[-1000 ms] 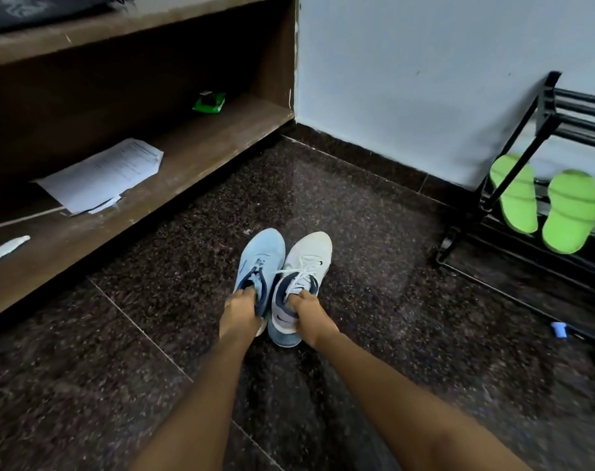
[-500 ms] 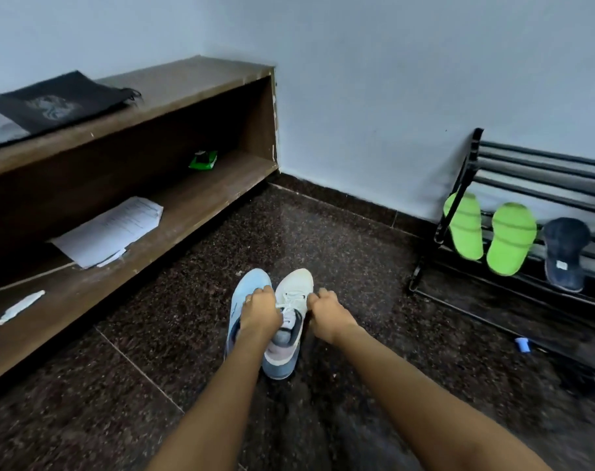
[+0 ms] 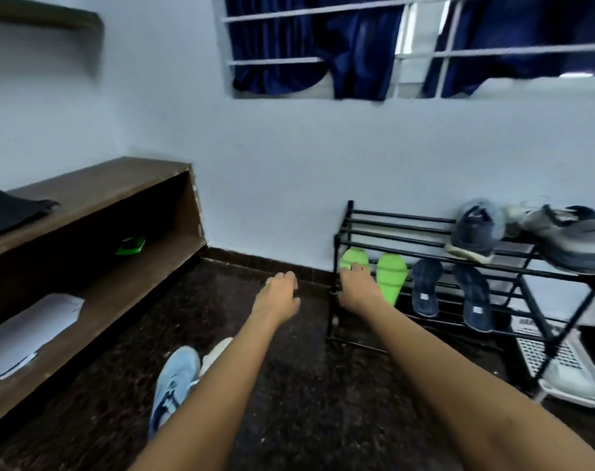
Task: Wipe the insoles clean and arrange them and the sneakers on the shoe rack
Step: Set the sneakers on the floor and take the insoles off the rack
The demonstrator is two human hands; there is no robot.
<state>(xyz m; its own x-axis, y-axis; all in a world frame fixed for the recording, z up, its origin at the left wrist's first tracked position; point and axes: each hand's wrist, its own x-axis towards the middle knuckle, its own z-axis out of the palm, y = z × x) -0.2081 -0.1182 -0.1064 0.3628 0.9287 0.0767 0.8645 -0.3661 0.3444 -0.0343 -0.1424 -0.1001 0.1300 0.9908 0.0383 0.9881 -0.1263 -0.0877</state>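
A light blue sneaker (image 3: 174, 380) and a white sneaker (image 3: 218, 351) lie side by side on the dark floor at the lower left, the white one mostly hidden by my left forearm. Neither hand touches them. My left hand (image 3: 278, 297) hovers above the floor with relaxed fingers and holds nothing. My right hand (image 3: 359, 287) reaches to the left end of the black shoe rack (image 3: 391, 230), its fingertips overlapping the left green insole (image 3: 352, 258); contact is unclear. A second green insole (image 3: 391, 278) and two dark blue insoles (image 3: 425, 288) lean on the lower tier.
Two dark grey sneakers (image 3: 476, 232) sit on the rack's top tier at the right. A white plastic basket (image 3: 558, 363) stands under the rack's right end. The wooden shelf unit (image 3: 95, 185) along the left wall holds papers (image 3: 27, 326), a green object (image 3: 130, 245) and a black cloth (image 3: 7, 207).
Both hands have let go of the two sneakers and risen forward toward the rack. The view has tilted up, bringing the window and the rack's top tier into sight.
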